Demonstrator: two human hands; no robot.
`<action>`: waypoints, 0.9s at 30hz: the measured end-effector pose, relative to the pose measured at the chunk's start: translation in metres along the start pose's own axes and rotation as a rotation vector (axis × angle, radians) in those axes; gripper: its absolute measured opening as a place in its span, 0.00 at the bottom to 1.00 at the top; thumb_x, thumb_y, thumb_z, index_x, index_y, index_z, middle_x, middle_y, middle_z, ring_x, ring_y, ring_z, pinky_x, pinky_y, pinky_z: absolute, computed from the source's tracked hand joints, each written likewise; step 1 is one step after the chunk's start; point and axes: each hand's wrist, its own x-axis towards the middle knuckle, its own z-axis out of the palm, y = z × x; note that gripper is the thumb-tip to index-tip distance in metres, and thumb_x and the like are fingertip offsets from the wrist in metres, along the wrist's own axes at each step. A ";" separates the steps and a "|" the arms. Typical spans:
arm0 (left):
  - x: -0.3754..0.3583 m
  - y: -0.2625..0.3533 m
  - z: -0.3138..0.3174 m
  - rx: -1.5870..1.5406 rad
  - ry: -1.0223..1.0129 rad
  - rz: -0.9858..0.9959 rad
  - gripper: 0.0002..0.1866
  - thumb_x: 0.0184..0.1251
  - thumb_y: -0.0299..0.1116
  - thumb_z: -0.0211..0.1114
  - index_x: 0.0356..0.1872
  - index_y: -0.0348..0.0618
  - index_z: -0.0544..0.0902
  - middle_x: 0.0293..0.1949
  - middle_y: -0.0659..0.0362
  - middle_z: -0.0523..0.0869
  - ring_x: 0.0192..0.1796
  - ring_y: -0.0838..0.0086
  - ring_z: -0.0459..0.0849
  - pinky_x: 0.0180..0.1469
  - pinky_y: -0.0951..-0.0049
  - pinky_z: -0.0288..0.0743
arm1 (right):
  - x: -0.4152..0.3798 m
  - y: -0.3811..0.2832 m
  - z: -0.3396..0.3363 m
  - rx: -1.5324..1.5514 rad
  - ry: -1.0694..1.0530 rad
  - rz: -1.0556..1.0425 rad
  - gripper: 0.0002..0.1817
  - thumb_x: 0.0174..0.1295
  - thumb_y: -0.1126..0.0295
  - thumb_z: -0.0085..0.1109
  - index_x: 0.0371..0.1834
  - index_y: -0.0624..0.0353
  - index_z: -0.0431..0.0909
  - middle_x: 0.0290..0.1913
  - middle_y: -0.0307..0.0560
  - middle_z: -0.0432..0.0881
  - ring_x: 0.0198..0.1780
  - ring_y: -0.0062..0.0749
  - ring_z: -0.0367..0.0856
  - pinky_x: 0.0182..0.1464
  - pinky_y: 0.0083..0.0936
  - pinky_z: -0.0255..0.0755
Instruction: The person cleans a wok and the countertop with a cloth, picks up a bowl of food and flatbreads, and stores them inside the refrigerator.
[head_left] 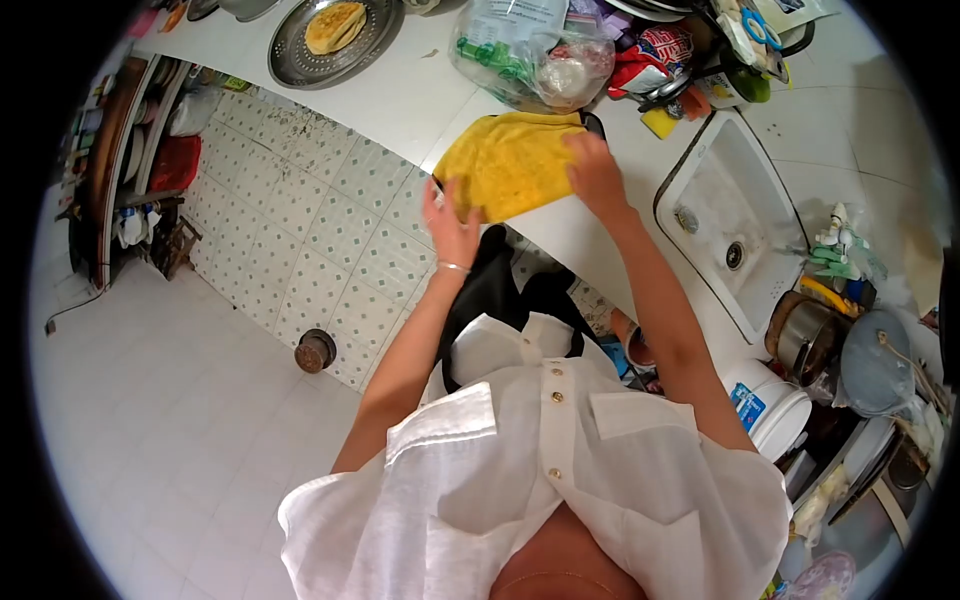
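A yellow cloth (510, 165) lies spread near the front edge of the white counter, over something flat with a dark rim that shows at its corners. My left hand (452, 228) is at the cloth's lower left corner, fingers apart and slightly blurred; whether it touches the fabric is hard to tell. On the cloth's right side rests my right hand (597, 176), its fingers and thumb apart over the fabric. Just behind the cloth sits a clear plastic bag (565, 75) with white and green contents.
A perforated metal tray (290, 55) holding flatbread (336, 28) stands at the back left. A white sink (735, 225) is on the right, with a pot (803, 340) and a white bucket (775, 410) nearer me. Packets and blue scissors (760, 28) crowd the back right. A stool-like brown object (315, 351) stands on the floor.
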 end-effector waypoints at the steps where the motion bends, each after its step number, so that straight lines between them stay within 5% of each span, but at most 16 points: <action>1: 0.005 0.002 0.008 0.070 -0.076 0.074 0.28 0.55 0.27 0.62 0.60 0.41 0.69 0.60 0.41 0.67 0.61 0.50 0.66 0.63 0.59 0.59 | -0.005 0.000 0.011 0.002 -0.001 -0.001 0.20 0.53 0.73 0.55 0.52 0.51 0.71 0.53 0.48 0.70 0.55 0.50 0.70 0.51 0.34 0.70; 2: 0.010 0.001 0.020 -0.012 -0.249 0.104 0.30 0.55 0.31 0.63 0.62 0.40 0.67 0.62 0.39 0.64 0.65 0.45 0.60 0.67 0.55 0.53 | -0.012 0.001 0.025 -0.051 0.012 -0.036 0.23 0.53 0.70 0.56 0.55 0.49 0.70 0.54 0.49 0.69 0.56 0.50 0.69 0.52 0.38 0.68; 5: 0.002 -0.003 0.061 0.301 -0.265 0.119 0.35 0.59 0.44 0.59 0.66 0.39 0.62 0.67 0.39 0.57 0.68 0.42 0.53 0.69 0.48 0.45 | -0.021 -0.010 0.044 -0.178 0.077 -0.071 0.29 0.53 0.62 0.61 0.62 0.42 0.69 0.56 0.50 0.67 0.56 0.51 0.64 0.52 0.52 0.62; 7: 0.005 -0.006 0.059 0.353 -0.270 0.141 0.36 0.60 0.45 0.59 0.67 0.40 0.60 0.67 0.39 0.56 0.69 0.42 0.51 0.68 0.46 0.43 | -0.033 -0.027 0.057 -0.206 0.019 0.126 0.32 0.48 0.60 0.65 0.61 0.42 0.68 0.54 0.50 0.65 0.54 0.47 0.65 0.48 0.48 0.65; 13: 0.076 -0.077 0.008 0.709 -0.390 0.256 0.40 0.60 0.57 0.54 0.71 0.52 0.55 0.72 0.49 0.50 0.73 0.46 0.44 0.69 0.43 0.39 | -0.023 -0.103 0.087 -0.038 -0.022 0.118 0.30 0.46 0.61 0.65 0.57 0.44 0.72 0.51 0.55 0.65 0.54 0.52 0.65 0.51 0.47 0.65; 15: 0.152 -0.123 -0.023 0.746 -0.273 0.185 0.39 0.59 0.58 0.55 0.69 0.50 0.60 0.70 0.48 0.56 0.71 0.44 0.51 0.69 0.44 0.42 | 0.068 -0.125 0.113 0.065 0.059 0.007 0.26 0.52 0.61 0.58 0.58 0.45 0.71 0.62 0.58 0.61 0.63 0.54 0.58 0.55 0.49 0.61; 16: 0.174 -0.155 -0.020 0.836 -0.258 0.158 0.40 0.59 0.61 0.53 0.69 0.52 0.60 0.71 0.48 0.55 0.70 0.43 0.53 0.63 0.43 0.55 | 0.094 -0.128 0.117 0.136 -0.027 0.014 0.23 0.57 0.64 0.51 0.59 0.45 0.71 0.67 0.58 0.57 0.68 0.53 0.52 0.60 0.48 0.55; 18: 0.188 -0.113 -0.042 0.849 -0.299 -0.003 0.39 0.56 0.60 0.57 0.67 0.53 0.63 0.66 0.46 0.62 0.63 0.43 0.63 0.58 0.47 0.63 | 0.118 -0.140 0.113 0.094 -0.159 0.121 0.22 0.59 0.67 0.46 0.58 0.44 0.72 0.67 0.55 0.57 0.69 0.52 0.51 0.62 0.49 0.49; 22: 0.121 -0.086 -0.024 0.757 -0.190 0.274 0.38 0.50 0.55 0.65 0.62 0.51 0.70 0.52 0.46 0.71 0.47 0.51 0.70 0.51 0.56 0.68 | 0.044 -0.110 0.110 0.098 0.049 0.066 0.22 0.56 0.61 0.52 0.56 0.45 0.73 0.66 0.53 0.59 0.68 0.50 0.52 0.60 0.52 0.50; 25: 0.047 -0.043 0.002 0.518 -0.426 0.348 0.41 0.49 0.54 0.67 0.64 0.47 0.68 0.51 0.42 0.71 0.51 0.51 0.70 0.54 0.55 0.67 | -0.046 -0.056 0.089 0.098 0.147 0.172 0.28 0.50 0.55 0.58 0.57 0.47 0.71 0.63 0.52 0.62 0.66 0.50 0.55 0.57 0.53 0.54; 27: 0.014 -0.009 0.029 0.436 -0.638 0.358 0.40 0.48 0.52 0.69 0.63 0.46 0.69 0.49 0.45 0.72 0.52 0.54 0.72 0.54 0.57 0.68 | -0.083 -0.021 0.058 0.000 0.018 0.471 0.32 0.51 0.52 0.58 0.61 0.48 0.67 0.63 0.52 0.61 0.65 0.52 0.57 0.57 0.56 0.55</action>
